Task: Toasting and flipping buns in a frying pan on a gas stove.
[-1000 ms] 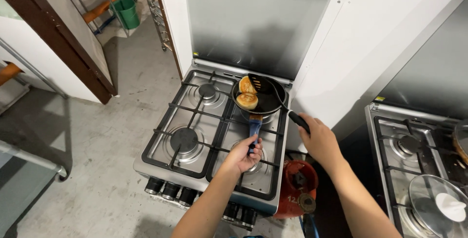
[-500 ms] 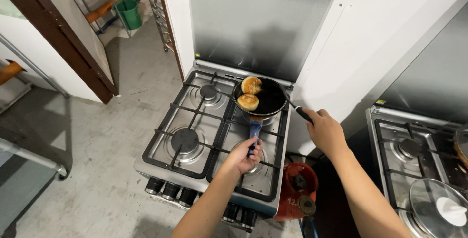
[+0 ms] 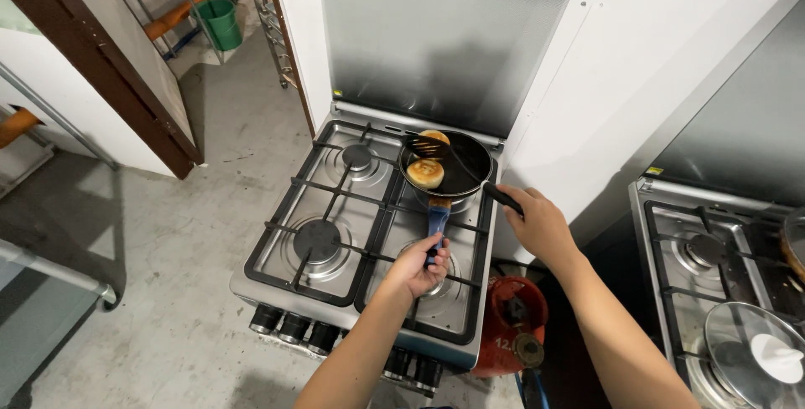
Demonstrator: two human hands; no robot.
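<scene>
Left hand (image 3: 422, 260) grips pan handle (image 3: 437, 218) (right hand (image 3: 541, 226) holds spatula (image 3: 457, 163)).

Bright, even light falls from above and leaves only soft, short shadows. The steel backsplash (image 3: 444, 32) shows a dull, smeared reflection with a darker patch in its middle, and the stove top (image 3: 335, 208) gleams faintly. Straight lines bow outward toward the edges. Focus is sharp throughout.

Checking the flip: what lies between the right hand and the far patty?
In the head view, a slotted spatula spans from the right hand to the far patty, over the pan.
</scene>
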